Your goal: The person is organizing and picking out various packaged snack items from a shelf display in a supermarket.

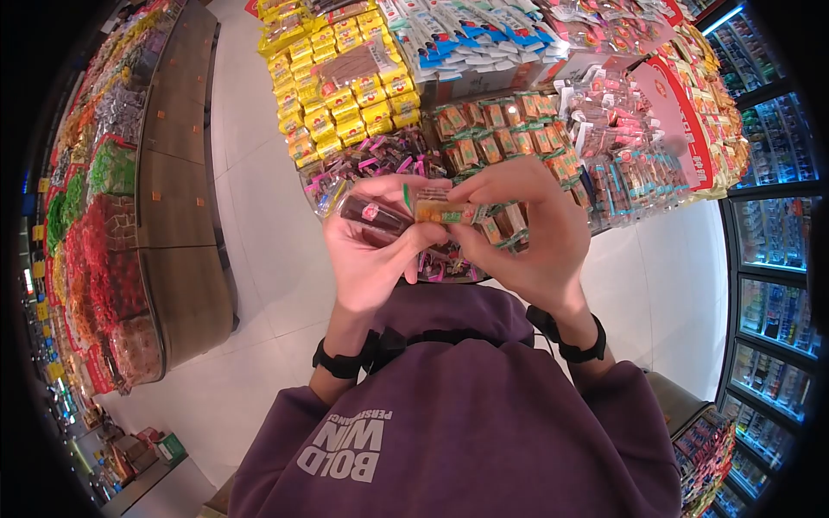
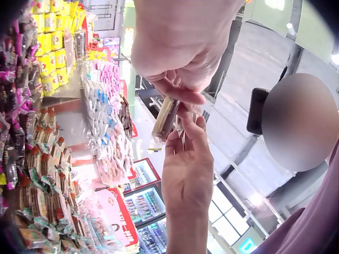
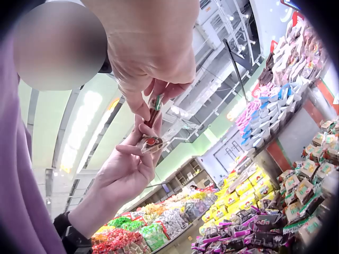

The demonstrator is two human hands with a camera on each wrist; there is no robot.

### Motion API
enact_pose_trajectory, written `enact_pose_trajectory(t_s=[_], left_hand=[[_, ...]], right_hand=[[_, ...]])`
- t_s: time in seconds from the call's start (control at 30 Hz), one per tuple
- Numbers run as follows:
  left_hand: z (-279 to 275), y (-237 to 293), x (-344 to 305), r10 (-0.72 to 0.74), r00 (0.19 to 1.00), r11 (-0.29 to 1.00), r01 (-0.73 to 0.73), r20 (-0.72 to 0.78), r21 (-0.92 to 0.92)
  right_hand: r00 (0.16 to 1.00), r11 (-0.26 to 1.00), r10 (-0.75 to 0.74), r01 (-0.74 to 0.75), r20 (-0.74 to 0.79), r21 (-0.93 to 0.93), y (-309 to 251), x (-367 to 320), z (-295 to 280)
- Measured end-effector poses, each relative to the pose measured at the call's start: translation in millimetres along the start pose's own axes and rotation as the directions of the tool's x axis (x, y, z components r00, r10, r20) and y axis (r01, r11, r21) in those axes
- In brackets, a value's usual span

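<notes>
Both hands meet in front of the chest, over the display of packed snacks. My left hand (image 1: pixel 358 272) holds a dark brown wrapped snack (image 1: pixel 373 217) with a pink emblem on its clear wrapper. Fingertips of my right hand (image 1: pixel 544 229) pinch a small snack packet (image 1: pixel 436 209) with an amber filling and green print, right beside the brown one. The left thumb also lies along the lower edge of that packet. In the right wrist view, the right hand (image 3: pixel 153 50) hides part of the packet, above the left hand (image 3: pixel 124 169).
Just beyond the hands are purple-wrapped sweets (image 1: pixel 367 168), green-edged packets (image 1: pixel 492 129) and yellow packs (image 1: pixel 345 95). A brown-sided shelf (image 1: pixel 181 164) of colourful sweets stands left. Lit drink coolers (image 1: pixel 777 224) line the right. Pale floor (image 1: pixel 259 250) runs between.
</notes>
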State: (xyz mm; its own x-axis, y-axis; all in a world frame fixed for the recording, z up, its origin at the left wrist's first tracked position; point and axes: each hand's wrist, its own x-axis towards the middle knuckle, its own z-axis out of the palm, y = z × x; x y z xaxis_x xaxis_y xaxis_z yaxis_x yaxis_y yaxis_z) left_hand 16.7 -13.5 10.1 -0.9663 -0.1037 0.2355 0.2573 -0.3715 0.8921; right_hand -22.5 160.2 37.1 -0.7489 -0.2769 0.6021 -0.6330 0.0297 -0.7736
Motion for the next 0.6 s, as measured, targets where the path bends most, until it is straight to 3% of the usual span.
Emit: enact_pose_trajectory(t_s=[0.1, 0.2, 0.37, 0.47, 0.5, 0.6], left_hand=[[-0.6, 2.6, -0.9, 0.02, 1.0, 1.0, -0.02, 0.023, -0.007], [0.6, 5.2, -2.1, 0.018, 1.0, 1.0, -0.018, 0.02, -0.005], [-0.9, 1.8, -2.7, 0.061, 0.997, 0.998, -0.06, 0.044, -0.026], [-3.8, -0.4, -6.2, 0.03, 0.999, 0.998, -0.029, -0.02, 0.056], [-8.4, -1.3, -7.6, 0.012, 1.0, 0.993, -0.009, -0.024, 0.119], [-21.7, -10.6, -14.1, -0.022, 0.999, 0.98, 0.031, -0.05, 0.198]], right_hand=[[0.998, 0.997, -0.066, 0.065, -0.026, -0.03, 0.7, -0.6, 2.4], [0.996, 0.998, -0.043, 0.039, -0.074, -0.056, 0.7, 0.7, 5.6], [0.99, 0.981, -0.132, 0.136, 0.042, -0.137, 9.2, -2.4, -0.7], [0.979, 0.95, -0.205, 0.194, -0.019, -0.246, 12.4, -8.3, 7.2], [0.958, 0.909, -0.286, 0.276, 0.014, -0.311, 15.7, -7.6, 6.8], [0.949, 0.867, -0.308, 0.31, 0.068, -0.391, 21.8, -19.0, 10.9]])
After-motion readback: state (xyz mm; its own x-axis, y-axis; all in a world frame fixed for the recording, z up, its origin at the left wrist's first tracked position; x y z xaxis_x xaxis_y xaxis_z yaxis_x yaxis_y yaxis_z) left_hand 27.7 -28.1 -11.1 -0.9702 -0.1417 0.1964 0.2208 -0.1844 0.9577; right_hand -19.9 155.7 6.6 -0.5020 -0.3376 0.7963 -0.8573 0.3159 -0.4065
